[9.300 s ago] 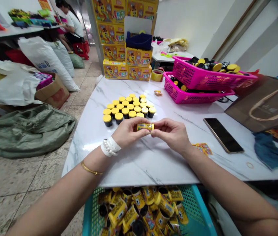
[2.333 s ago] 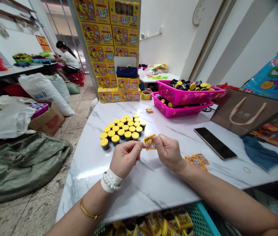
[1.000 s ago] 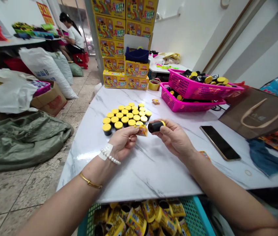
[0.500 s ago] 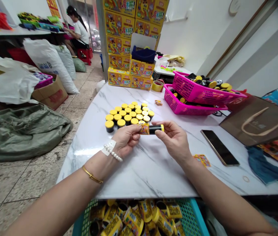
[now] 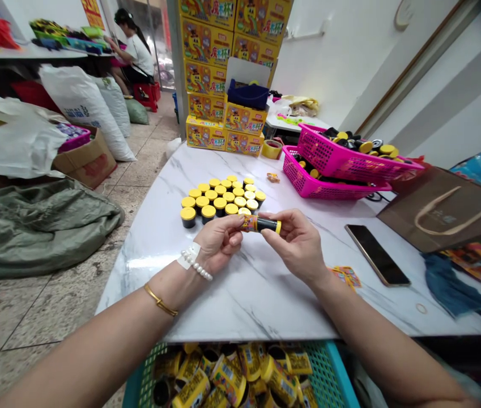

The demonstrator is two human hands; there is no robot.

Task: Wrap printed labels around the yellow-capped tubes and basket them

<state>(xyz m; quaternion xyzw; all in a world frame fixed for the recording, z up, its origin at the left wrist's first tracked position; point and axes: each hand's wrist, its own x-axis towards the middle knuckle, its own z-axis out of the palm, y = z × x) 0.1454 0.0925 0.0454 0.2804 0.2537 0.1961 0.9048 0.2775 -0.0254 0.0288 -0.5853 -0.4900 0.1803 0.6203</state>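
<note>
Yellow and black, the little capped tube [image 5: 268, 225] lies on its side between the two hands, over the white bench [image 5: 223, 300]. The right hand [image 5: 293, 241] pinches it near its yellow cap, fingers curled. The left hand [image 5: 223, 237] pinches the bright printed wrapper [image 5: 249, 222] at the tube's other end, its other fingers loosely bent. Just behind the left hand, a bunch of yellow-topped tubs [image 5: 220, 203] stands upright on the bench.
</note>
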